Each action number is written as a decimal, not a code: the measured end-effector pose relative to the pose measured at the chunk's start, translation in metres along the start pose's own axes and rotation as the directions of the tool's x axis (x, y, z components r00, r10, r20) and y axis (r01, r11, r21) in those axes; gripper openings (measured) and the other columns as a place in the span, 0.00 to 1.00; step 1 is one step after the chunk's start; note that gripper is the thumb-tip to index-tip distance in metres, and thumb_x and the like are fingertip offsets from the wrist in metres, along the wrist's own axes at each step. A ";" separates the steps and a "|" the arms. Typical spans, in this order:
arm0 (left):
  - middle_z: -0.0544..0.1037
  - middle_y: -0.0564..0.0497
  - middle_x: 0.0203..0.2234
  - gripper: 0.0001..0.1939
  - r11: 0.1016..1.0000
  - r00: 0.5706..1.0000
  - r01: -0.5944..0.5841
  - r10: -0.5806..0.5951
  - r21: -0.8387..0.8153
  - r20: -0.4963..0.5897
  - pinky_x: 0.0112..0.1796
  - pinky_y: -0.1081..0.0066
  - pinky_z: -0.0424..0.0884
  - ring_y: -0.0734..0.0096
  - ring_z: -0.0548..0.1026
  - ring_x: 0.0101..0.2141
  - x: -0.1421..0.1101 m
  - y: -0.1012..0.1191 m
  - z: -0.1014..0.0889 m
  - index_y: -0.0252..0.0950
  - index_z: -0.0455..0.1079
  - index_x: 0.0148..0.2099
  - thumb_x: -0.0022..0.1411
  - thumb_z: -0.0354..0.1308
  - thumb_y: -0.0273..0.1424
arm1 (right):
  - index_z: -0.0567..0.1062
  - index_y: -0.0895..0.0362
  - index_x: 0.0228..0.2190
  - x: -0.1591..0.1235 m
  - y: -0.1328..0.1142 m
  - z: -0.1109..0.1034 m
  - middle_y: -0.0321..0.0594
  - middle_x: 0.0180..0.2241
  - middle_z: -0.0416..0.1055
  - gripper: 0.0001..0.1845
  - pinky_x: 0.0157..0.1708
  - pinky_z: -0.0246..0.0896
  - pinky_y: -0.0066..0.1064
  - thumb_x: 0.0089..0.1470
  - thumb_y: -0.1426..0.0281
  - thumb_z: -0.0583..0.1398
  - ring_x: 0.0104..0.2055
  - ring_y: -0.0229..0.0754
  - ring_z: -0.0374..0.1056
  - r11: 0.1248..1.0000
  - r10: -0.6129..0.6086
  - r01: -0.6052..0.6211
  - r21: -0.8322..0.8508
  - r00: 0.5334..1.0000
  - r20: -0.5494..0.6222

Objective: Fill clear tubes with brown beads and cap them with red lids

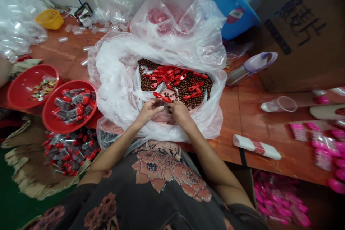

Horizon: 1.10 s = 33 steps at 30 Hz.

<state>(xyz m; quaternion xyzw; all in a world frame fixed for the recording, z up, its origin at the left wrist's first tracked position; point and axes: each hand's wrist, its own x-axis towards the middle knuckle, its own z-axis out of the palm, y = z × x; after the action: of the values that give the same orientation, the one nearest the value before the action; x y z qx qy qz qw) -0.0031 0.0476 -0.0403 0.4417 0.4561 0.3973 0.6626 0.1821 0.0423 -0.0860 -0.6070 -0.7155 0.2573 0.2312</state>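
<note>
"Where are the hands?"
"Near the middle, over the open plastic bag [113,64] on the bench [229,129], close to each other."

"What's the left hand [151,112] doing?"
"Its fingers are half curled beside a small red piece [161,97], thumb stretched toward the right hand [179,111]. I can't tell if it grips anything."

"And the right?"
"Fingers curled in, tips by the other end of that piece. Whatever they might hold is hidden, so I can't say whether they're closed on it."

"What's around them?"
"Taking the hands as the clock's centre, brown beads [183,90] spread through the bag from eleven to two. A pile of loose red pieces [169,73] lies on them at twelve."

"Off to the sides?"
"At nine, a red bowl [48,122] of clear containers [77,109] with red caps; just past it, another red bowl [16,91] with small gold and red bits. The yellow bowl [50,19] is at ten."

"Other way?"
"Blue tub [229,3] between one and two, cardboard box [302,57] at two, clear cup [287,104] lying on its side at three."
</note>
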 end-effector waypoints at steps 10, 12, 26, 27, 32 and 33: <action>0.80 0.45 0.44 0.21 0.999 0.988 -0.018 0.024 -0.045 0.151 0.51 0.64 0.70 0.66 0.77 0.45 -0.001 -0.019 0.001 0.34 0.74 0.47 0.51 0.69 0.33 | 0.79 0.52 0.39 -0.014 -0.031 -0.020 0.36 0.37 0.80 0.11 0.44 0.71 0.36 0.53 0.63 0.64 0.39 0.42 0.75 0.676 0.282 0.049 0.735 0.904 -0.320; 0.80 0.44 0.44 0.23 0.999 0.987 -0.014 0.021 -0.045 0.160 0.51 0.61 0.70 0.63 0.78 0.44 -0.001 -0.022 0.004 0.33 0.73 0.47 0.50 0.70 0.34 | 0.80 0.52 0.37 -0.018 -0.035 -0.020 0.36 0.37 0.80 0.09 0.46 0.72 0.36 0.55 0.63 0.64 0.40 0.41 0.76 0.736 0.208 0.108 0.668 0.903 -0.375; 0.81 0.42 0.31 0.35 0.853 0.903 0.402 -0.308 -0.334 0.300 0.37 0.64 0.76 0.60 0.80 0.37 -0.009 0.010 0.014 0.32 0.74 0.45 0.61 0.48 0.60 | 0.37 0.48 0.69 -0.033 -0.019 -0.011 0.49 0.62 0.63 0.51 0.57 0.64 0.52 0.57 0.65 0.63 0.61 0.53 0.63 0.881 -0.455 0.473 -0.001 0.847 -0.274; 0.80 0.42 0.30 0.36 0.828 0.884 0.444 -0.343 -0.343 0.318 0.35 0.65 0.76 0.60 0.80 0.35 -0.009 0.013 0.015 0.32 0.74 0.46 0.62 0.44 0.60 | 0.36 0.48 0.69 -0.034 -0.020 -0.011 0.49 0.62 0.64 0.52 0.56 0.64 0.52 0.56 0.65 0.63 0.61 0.54 0.63 0.873 -0.476 0.488 -0.017 0.842 -0.254; 0.78 0.46 0.23 0.26 0.787 0.859 0.509 -0.437 -0.349 0.266 0.26 0.69 0.72 0.66 0.76 0.23 -0.009 0.020 0.016 0.31 0.75 0.44 0.65 0.48 0.48 | 0.32 0.51 0.69 -0.041 -0.025 -0.007 0.51 0.63 0.60 0.54 0.58 0.61 0.53 0.55 0.67 0.62 0.63 0.55 0.58 0.873 -0.483 0.485 -0.052 0.846 -0.227; 0.77 0.47 0.22 0.22 0.789 0.863 0.502 -0.435 -0.353 0.256 0.26 0.69 0.72 0.67 0.76 0.22 -0.010 0.020 0.016 0.31 0.75 0.44 0.64 0.50 0.44 | 0.33 0.52 0.69 -0.042 -0.027 -0.007 0.51 0.63 0.59 0.54 0.58 0.60 0.52 0.55 0.67 0.62 0.64 0.55 0.57 0.884 -0.462 0.464 -0.051 0.853 -0.244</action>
<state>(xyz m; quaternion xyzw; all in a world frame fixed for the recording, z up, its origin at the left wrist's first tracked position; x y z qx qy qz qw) 0.0070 0.0409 -0.0154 0.1967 0.4034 0.2692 0.8522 0.1727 -0.0023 -0.0641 -0.4432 -0.8044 0.1192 0.3773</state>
